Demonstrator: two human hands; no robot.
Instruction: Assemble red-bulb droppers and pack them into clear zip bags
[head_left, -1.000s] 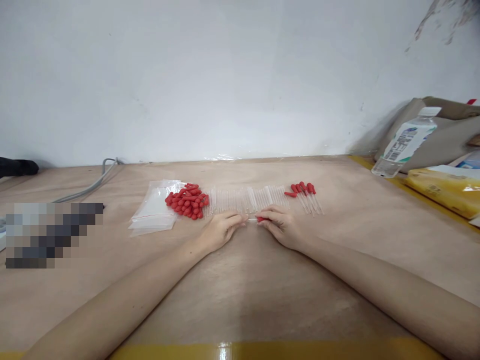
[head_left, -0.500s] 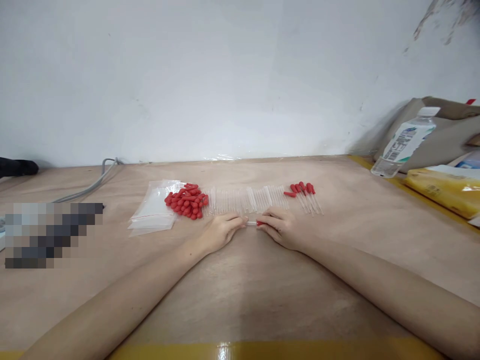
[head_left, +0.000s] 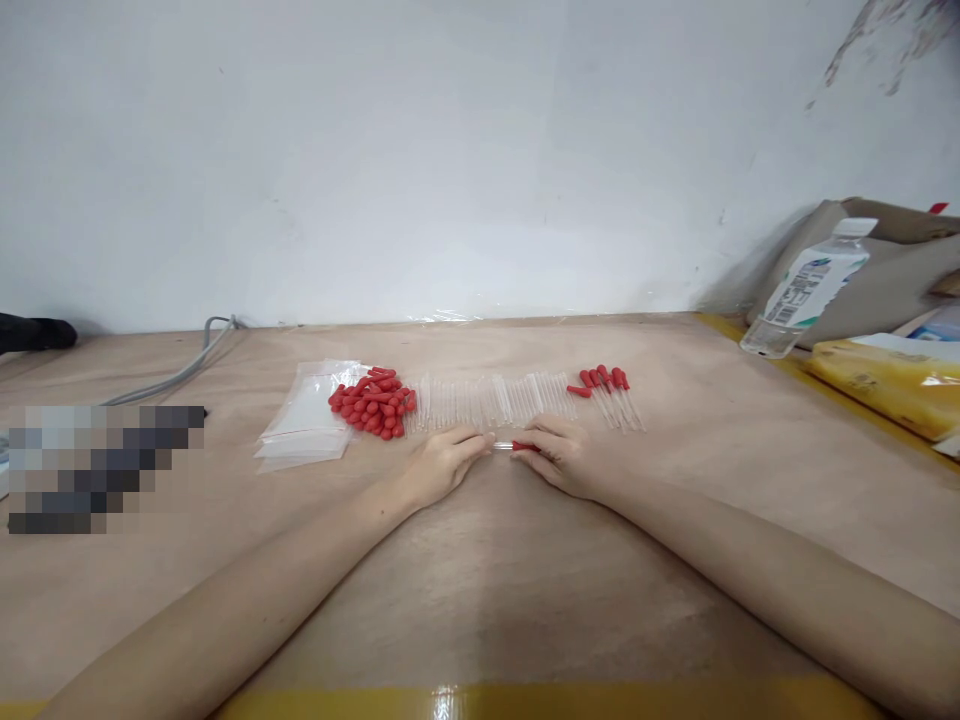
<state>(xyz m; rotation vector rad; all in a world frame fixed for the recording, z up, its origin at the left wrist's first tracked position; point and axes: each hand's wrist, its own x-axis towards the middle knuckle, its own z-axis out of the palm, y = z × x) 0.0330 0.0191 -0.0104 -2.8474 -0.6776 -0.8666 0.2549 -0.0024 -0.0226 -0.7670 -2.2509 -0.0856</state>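
My left hand (head_left: 448, 462) is closed on one end of a clear glass dropper tube (head_left: 502, 446), which lies level between my hands. My right hand (head_left: 559, 455) pinches a red rubber bulb (head_left: 523, 446) at the tube's other end; my fingers cover most of the bulb. Just beyond my hands, a row of clear dropper tubes (head_left: 480, 400) lies side by side. A heap of red bulbs (head_left: 373, 405) sits at the row's left end. To the right are several droppers with red bulbs fitted (head_left: 611, 390) and one red bulb (head_left: 578, 391) beside them.
Clear plastic bags (head_left: 304, 420) lie left of the red heap. A grey cable (head_left: 172, 380) and a blurred-out object (head_left: 105, 470) are at the left. On the right, a water bottle (head_left: 810, 290) leans against a grey-brown bag (head_left: 892, 270), near a yellow packet (head_left: 885, 385).
Slightly more of the red bulb shows between my right fingertips, and less bare tube shows between my hands. Both hands stay nearly in place.
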